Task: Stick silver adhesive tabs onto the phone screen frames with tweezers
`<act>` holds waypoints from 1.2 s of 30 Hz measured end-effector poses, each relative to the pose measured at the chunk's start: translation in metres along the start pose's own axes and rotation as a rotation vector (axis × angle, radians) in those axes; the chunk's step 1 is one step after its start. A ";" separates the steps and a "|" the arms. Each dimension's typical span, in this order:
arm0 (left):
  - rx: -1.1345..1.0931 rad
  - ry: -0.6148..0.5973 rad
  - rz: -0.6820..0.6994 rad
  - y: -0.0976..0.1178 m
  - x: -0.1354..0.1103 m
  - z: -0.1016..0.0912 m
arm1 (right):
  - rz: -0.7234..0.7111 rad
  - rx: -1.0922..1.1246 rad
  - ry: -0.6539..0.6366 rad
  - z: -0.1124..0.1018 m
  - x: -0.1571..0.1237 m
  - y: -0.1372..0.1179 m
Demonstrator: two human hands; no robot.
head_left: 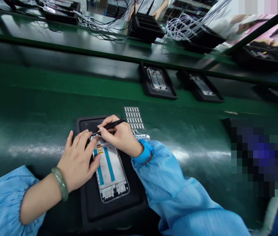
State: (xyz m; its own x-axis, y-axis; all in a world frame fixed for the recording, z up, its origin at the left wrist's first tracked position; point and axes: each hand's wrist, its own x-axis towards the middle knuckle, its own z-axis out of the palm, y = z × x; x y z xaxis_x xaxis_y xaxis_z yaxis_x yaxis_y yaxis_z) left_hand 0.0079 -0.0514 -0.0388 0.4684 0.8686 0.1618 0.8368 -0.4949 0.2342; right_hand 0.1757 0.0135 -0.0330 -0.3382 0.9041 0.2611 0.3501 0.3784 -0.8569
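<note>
A phone frame [110, 172] with two blue strips lies in a black tray [114, 209] on the green bench. My left hand [78, 160] rests on the frame's left top corner, fingers stretched flat and pressing it down. My right hand [119, 136] is closed around black tweezers [111, 125], their tip pointing down-left at the frame's top edge near a small orange part [99, 149]. A sheet of small grey stickers [134, 117] lies just right of my right hand.
Two more black trays with phone frames [157, 80] [200, 87] sit on the dark conveyor strip behind. White cables [185, 26] and black bins line the far side, where other people in white sleeves work. A blurred patch [262, 157] covers the right.
</note>
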 end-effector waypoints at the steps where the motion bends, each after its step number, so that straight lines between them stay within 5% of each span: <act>1: 0.002 -0.004 0.000 0.000 0.000 0.000 | -0.002 -0.009 0.011 0.000 0.000 0.000; 14: 0.017 0.003 0.001 0.000 -0.001 0.000 | -0.090 -0.162 0.054 0.001 -0.002 -0.003; 36: 0.009 0.003 -0.009 0.001 -0.001 0.002 | -0.112 -0.108 0.038 0.003 -0.002 -0.001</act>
State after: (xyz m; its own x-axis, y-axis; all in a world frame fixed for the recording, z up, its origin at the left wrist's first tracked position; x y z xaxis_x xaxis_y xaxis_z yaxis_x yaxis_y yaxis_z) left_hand 0.0086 -0.0524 -0.0402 0.4603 0.8728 0.1622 0.8434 -0.4870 0.2271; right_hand 0.1737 0.0106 -0.0334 -0.3478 0.8612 0.3706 0.4049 0.4945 -0.7691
